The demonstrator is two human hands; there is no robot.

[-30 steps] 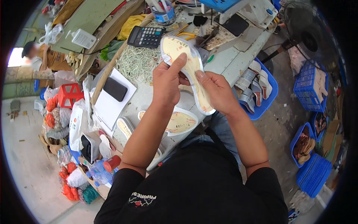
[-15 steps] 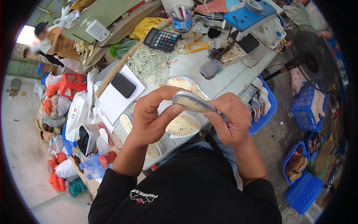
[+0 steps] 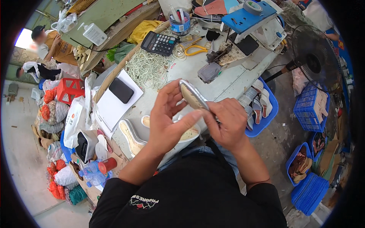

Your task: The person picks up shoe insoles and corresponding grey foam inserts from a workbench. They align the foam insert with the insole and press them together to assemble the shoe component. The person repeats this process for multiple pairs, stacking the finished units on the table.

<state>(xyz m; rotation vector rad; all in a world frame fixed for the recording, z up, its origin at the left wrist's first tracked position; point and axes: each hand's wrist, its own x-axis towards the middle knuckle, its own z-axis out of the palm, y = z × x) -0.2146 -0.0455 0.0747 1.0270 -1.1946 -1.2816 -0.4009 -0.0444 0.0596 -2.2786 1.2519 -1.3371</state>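
A cream shoe sole [image 3: 191, 96] with a silver rim is tilted up over the table in front of me. My right hand [image 3: 229, 122] grips its lower end between thumb and fingers. Beside its left edge, my left hand [image 3: 164, 123] is open, palm toward the sole, thumb apart from the curled fingers; some fingertips lie close to the rim, and whether they touch it I cannot tell. More soles of the same kind rest on the table below: one sole [image 3: 131, 137] left of my left wrist, and another sole [image 3: 191, 133] partly hidden behind my left thumb.
On the table [image 3: 232, 81] lie a phone [image 3: 121, 90] on white paper, tangled elastic cord [image 3: 146, 68], a calculator [image 3: 158, 43] and yellow-handled scissors [image 3: 196, 50]. A blue basin [image 3: 270, 110] of soles stands at the right, near a black fan [image 3: 313, 62]. Plastic bottles [image 3: 93, 173] are at lower left.
The sole has turned from nearly level to steeply tilted. My left hand has loosened its pinch and opened, and my right hand has shifted slightly left and down with the sole.
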